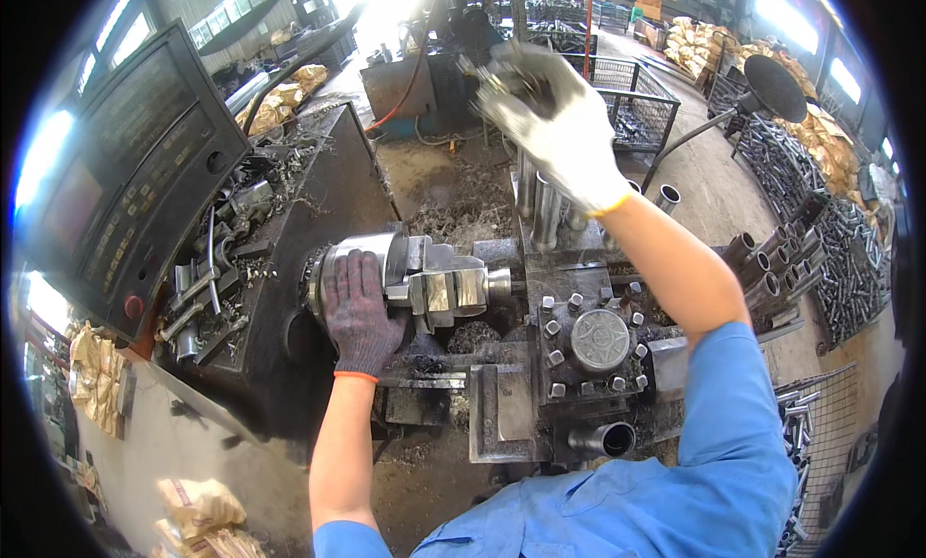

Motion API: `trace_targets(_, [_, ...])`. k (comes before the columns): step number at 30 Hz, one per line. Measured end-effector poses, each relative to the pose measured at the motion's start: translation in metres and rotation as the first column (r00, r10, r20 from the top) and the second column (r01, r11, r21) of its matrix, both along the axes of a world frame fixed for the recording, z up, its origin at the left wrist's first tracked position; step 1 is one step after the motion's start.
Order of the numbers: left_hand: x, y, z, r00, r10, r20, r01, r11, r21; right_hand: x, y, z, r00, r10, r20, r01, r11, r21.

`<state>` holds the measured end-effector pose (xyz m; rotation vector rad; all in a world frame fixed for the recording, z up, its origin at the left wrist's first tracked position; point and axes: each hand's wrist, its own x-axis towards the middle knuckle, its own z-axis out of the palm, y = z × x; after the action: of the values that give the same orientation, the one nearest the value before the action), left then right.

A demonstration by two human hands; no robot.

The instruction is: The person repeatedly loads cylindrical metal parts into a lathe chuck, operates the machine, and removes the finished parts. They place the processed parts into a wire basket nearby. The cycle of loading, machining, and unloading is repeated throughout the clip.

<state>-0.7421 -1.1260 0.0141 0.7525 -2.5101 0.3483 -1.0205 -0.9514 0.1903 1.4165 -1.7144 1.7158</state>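
Note:
My left hand (364,312), in a dark knitted glove with an orange cuff, lies with its fingers stretched over the side of a lathe chuck (381,252). Stepped jaws stick out from the chuck's right side, and a short metal tube end (499,282) shows between them. My right hand (569,138), in a white glove, is raised beyond the lathe, above several upright metal tubes (546,211). Motion smears its curled fingers, so whether anything is in them cannot be made out. Right of the chuck sits a square tool post (600,341) ringed with bolts.
A control panel (125,191) with a red button stands at the left. Loose tools and metal parts (217,278) cover the headstock. A tube (603,439) lies before the tool post; more tubes (772,269) are stacked at right. Behind stands a wire bin (637,100).

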Motion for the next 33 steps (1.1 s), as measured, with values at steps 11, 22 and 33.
trace_targets(11, [-0.020,-0.024,0.028,0.985,-0.095,0.141,0.090,0.995,0.038,-0.051,-0.064,0.078,0.981,0.193,-0.010,-0.123,0.663,0.738])
trace_targets(22, [-0.065,-0.041,0.082,0.912,-0.152,0.382,-0.026,0.906,0.422,-0.020,-0.047,-0.119,0.878,0.438,0.192,-0.124,-0.179,0.976])
trace_targets(33, [-0.014,-0.036,-0.005,0.994,-0.054,-0.097,0.058,0.997,0.042,-0.024,-0.046,-0.195,0.872,0.290,0.395,-0.406,-0.023,0.914])
